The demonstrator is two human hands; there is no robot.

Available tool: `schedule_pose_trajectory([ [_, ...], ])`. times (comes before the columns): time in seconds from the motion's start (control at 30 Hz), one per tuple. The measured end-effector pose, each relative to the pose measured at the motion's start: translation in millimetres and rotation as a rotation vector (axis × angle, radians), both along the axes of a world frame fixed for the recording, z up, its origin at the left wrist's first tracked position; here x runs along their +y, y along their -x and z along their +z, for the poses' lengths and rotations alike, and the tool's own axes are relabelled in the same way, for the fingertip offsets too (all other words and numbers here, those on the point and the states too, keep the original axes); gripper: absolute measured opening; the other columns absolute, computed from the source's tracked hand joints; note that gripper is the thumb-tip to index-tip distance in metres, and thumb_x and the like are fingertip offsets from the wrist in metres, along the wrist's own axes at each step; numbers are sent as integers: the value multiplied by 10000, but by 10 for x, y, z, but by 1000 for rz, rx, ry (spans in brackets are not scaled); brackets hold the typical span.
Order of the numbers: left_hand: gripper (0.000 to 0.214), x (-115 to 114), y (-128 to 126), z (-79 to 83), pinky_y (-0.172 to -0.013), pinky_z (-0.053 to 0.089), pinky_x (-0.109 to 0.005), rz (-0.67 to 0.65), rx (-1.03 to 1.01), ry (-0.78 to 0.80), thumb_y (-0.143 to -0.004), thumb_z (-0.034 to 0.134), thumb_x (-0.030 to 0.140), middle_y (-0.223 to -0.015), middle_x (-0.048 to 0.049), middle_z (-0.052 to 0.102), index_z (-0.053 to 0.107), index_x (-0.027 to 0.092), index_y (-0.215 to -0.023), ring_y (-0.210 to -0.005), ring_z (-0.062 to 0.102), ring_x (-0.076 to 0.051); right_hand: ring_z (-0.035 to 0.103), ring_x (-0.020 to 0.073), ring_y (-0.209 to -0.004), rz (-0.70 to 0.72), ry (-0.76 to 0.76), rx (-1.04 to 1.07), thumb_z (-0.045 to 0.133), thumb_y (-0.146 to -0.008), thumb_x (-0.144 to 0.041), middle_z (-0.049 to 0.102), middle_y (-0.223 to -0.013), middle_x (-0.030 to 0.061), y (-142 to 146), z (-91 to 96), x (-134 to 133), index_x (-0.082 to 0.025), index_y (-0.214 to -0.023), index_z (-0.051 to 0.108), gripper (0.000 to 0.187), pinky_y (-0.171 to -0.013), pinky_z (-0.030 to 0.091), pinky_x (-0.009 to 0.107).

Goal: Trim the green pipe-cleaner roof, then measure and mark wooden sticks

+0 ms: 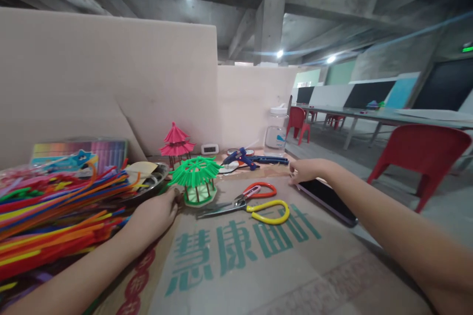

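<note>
has the two hands well apart, on either side of the cardboard. rests the left hand low, just left of the green-roofed pavilion; cannot tell if touching or gripping it. shows that pavilion upright on the cardboard, left of center, with roof pointing up and central axis vertical. bends the right hand over the far end of the phone; cannot tell if clamped on it. shows the yellow-handled scissors between, blades pointing left.
</note>
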State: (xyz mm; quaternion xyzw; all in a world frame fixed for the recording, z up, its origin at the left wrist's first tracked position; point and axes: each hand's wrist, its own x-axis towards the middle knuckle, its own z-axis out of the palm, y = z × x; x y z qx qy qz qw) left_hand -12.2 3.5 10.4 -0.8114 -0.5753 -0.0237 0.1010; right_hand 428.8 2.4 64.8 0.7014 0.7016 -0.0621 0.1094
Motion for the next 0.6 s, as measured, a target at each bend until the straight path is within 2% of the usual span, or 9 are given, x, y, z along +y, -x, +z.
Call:
schedule_pose_trajectory([
  [0.07,369,3,-2,5,-746,546,-406,0,0,1,-956,293,273,-976,-180,745,579,132,-1142,-873,738,-336,704,336,-996,-12,43,-6,727,-770,-434,738,-1094,183,-4,2,-9,-115,-1130,703,482,-801,523,384],
  [0.17,386,20,4,0,-756,545,-412,3,-1,0,-946,286,285,-984,-184,747,582,131,-1140,-882,736,-343,726,307,-813,-45,124,0,790,-682,-446,756,-977,156,-26,21,-55,-117,-1056,719,503,-672,542,366],
  [0.23,410,43,17,-17,-762,544,-413,-3,-7,-5,-948,268,302,-988,-187,747,584,131,-1146,-888,734,-344,716,274,-680,-68,178,11,818,-641,-478,761,-914,128,-76,40,-86,-131,-1043,719,540,-584,536,349],
  [0.3,434,69,33,-41,-762,542,-420,-11,-13,-14,-947,251,316,-985,-190,746,583,130,-1154,-880,733,-348,711,258,-637,-84,186,18,805,-665,-518,763,-894,112,-151,59,-93,-144,-1076,709,564,-562,531,340],
  [0.37,452,91,46,-62,-757,540,-431,-16,-19,-16,-944,237,325,-982,-193,745,581,127,-1158,-865,732,-355,729,274,-712,-93,136,7,700,-790,-544,765,-908,126,-230,73,-70,-142,-1097,706,506,-620,536,350],
  [0.47,458,106,54,-74,-758,536,-431,-4,-25,-6,-935,230,331,-983,-186,746,582,131,-1149,-861,731,-353,714,327,-979,-107,22,-36,495,-950,-515,752,-1027,189,-314,63,-11,-123,-1076,724,472,-787,523,388],
  [0.53,448,108,55,-73,-758,536,-421,-5,-28,-1,-925,242,334,-983,-177,748,589,141,-1133,-862,731,-345,679,332,-1087,-115,-1,-52,482,-960,-535,736,-1105,206,-335,32,10,-123,-1083,725,494,-872,505,408],
  [0.6,442,110,56,-73,-749,537,-421,-12,-31,-12,-913,252,331,-973,-174,748,599,147,-1117,-849,731,-347,674,309,-1099,-123,18,-49,513,-944,-579,725,-1140,204,-330,-6,8,-128,-1116,713,523,-918,500,414],
])
